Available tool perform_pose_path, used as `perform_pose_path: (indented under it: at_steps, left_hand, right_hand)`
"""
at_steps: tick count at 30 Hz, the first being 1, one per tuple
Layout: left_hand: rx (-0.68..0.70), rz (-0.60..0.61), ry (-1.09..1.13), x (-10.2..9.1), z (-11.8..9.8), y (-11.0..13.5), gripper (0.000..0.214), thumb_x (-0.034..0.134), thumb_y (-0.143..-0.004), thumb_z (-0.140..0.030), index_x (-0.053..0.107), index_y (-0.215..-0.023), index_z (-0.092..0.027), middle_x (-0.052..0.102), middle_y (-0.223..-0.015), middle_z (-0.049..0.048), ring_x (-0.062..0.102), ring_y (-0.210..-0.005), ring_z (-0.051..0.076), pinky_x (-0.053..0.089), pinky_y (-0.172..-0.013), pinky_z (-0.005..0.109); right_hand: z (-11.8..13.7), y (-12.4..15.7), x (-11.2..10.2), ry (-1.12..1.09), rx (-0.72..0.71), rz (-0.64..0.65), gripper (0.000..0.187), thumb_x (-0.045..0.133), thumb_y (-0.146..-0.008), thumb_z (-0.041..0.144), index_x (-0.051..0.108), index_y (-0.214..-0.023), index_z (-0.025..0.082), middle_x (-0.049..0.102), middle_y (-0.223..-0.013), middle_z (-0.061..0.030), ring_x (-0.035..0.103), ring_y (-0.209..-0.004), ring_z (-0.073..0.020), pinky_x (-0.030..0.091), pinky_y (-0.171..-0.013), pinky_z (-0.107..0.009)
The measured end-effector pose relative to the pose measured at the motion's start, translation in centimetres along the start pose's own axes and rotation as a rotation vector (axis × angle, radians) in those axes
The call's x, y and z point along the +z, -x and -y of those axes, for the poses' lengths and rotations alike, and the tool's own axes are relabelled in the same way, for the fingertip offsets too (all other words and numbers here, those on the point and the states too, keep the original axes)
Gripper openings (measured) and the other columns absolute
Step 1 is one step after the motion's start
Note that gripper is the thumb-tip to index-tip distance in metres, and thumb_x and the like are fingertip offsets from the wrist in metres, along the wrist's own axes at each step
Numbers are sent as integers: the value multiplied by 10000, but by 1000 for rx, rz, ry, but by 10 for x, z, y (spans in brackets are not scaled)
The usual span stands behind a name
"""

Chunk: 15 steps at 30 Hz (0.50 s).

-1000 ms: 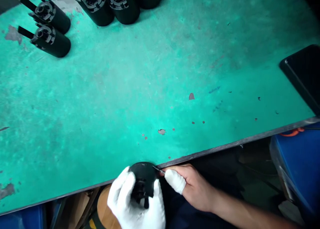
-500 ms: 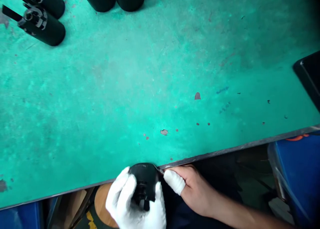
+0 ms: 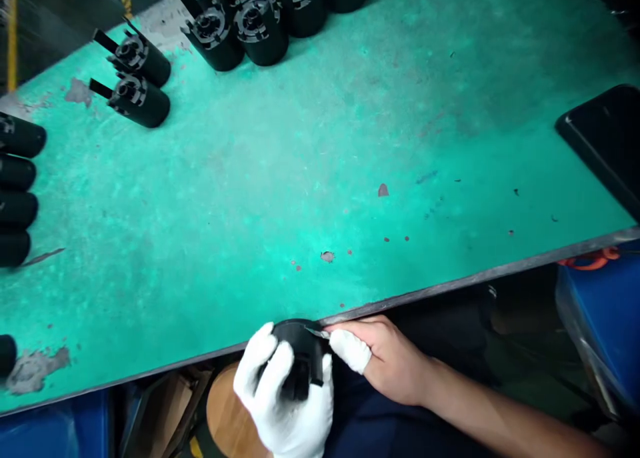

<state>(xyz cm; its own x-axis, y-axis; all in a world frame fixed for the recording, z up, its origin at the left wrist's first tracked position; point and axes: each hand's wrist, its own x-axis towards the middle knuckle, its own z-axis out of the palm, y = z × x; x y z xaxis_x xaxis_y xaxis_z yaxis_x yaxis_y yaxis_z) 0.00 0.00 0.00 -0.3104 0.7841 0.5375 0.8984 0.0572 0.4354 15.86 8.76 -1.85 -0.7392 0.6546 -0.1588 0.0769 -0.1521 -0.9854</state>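
My left hand (image 3: 283, 395), in a white glove, is wrapped round a black cylindrical plastic part (image 3: 301, 351) held just below the front edge of the green table (image 3: 300, 178). My right hand (image 3: 380, 358) is bare except for a white wrap on the thumb. It pinches a small thin blade (image 3: 316, 332) whose tip touches the rim of the black part.
Several black cylindrical parts (image 3: 250, 18) stand at the back of the table, two more (image 3: 135, 78) lie at the back left, and a row (image 3: 17, 191) lies at the left edge. A black tray (image 3: 605, 145) sits at the right. A blue bin (image 3: 600, 325) stands below the right edge.
The view has tilted, bringing more parts into sight at the left and back. Both hands stay at the table edge, and the black part has turned slightly in my left hand.
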Motion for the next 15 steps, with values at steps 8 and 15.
perform_pose_path:
  at_steps: [8, 15]
  left_hand:
    - [31, -37, -11, 0, -7, 14, 485, 847, -624, -150, 558, -1002, -242, 540, -1079, 42, 659, -1132, 322, 580, -936, 519]
    - [43, -34, 12, 0, -7, 24, 518, 864, -601, -131, 568, -1016, -224, 522, -1101, 54, 652, -1138, 329, 581, -938, 524]
  right_hand:
    - [0, 14, 14, 13, 78, -113, 320, 442, -1044, 314, 671, -838, 227, 667, -797, 13, 610, -789, -159, 454, -769, -299]
    - [-11, 21, 9, -44, 62, -16, 338, 441, -1045, 362, 633, -815, 204, 664, -843, -6, 581, -798, -172, 461, -767, -322]
